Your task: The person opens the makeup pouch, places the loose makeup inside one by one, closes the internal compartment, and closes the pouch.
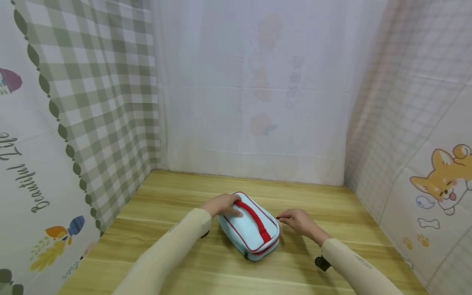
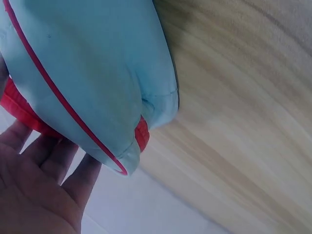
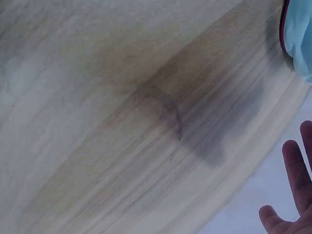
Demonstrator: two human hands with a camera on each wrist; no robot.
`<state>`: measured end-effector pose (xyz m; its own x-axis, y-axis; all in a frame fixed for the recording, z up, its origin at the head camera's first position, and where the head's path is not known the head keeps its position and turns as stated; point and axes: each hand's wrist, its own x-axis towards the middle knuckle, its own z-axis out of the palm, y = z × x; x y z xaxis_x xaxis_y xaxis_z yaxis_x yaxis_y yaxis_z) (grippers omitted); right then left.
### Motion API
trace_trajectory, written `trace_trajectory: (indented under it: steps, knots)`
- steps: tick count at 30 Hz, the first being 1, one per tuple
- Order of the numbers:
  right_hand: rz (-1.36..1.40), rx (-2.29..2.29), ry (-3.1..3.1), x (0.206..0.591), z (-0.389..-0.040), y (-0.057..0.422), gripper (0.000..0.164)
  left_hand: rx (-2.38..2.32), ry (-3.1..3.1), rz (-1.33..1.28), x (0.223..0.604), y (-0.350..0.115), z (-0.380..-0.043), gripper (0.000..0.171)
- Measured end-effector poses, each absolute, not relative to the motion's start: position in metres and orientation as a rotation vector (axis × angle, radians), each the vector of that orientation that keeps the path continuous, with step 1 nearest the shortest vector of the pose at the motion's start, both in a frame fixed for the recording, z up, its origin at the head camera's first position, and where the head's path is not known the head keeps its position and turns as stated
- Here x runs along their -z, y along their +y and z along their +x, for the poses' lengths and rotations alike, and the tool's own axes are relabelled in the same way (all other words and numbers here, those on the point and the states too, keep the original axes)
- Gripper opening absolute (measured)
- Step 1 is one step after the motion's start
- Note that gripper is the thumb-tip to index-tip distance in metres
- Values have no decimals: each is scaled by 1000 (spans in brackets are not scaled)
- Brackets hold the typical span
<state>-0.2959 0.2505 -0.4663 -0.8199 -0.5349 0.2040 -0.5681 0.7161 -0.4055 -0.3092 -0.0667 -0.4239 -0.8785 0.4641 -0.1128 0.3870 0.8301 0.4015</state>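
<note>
A light blue zippered bag [image 1: 236, 230] with red piping lies on the wooden table, its red carry handle [image 1: 254, 217] running across the top. My left hand [image 1: 222, 205] holds the bag at its far left end, thumb on the top panel and fingers by the handle's end. In the left wrist view, the fingers [image 2: 56, 156] lie against the bag [image 2: 92, 73]. Beside the right corner, my right hand [image 1: 300, 221] pinches a small dark zipper pull [image 1: 277, 218]. The right wrist view shows only some of its fingers [image 3: 295, 163], extended, and the bag's edge [image 3: 300, 39].
A second dark zipper pull [image 1: 246, 255] hangs at the bag's near corner. Wood-grain tabletop [image 1: 177, 262] surrounds the bag. Hanging cloths enclose the table: green checked [image 1: 92, 61] on the left, white [image 1: 221, 102] behind, dog-printed [image 1: 442, 176] on the right.
</note>
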Motion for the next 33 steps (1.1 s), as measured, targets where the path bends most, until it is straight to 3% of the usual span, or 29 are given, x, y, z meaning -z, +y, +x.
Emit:
trace_trajectory:
  steps: [22,33]
  knots:
    - [986,-766,-2773,469,-289,269,15,-491,2935,570,428,-62,-298,50]
    - [918,-922,-2849,470,-256,274,18,-459,2967,555,431,-61,-299,49]
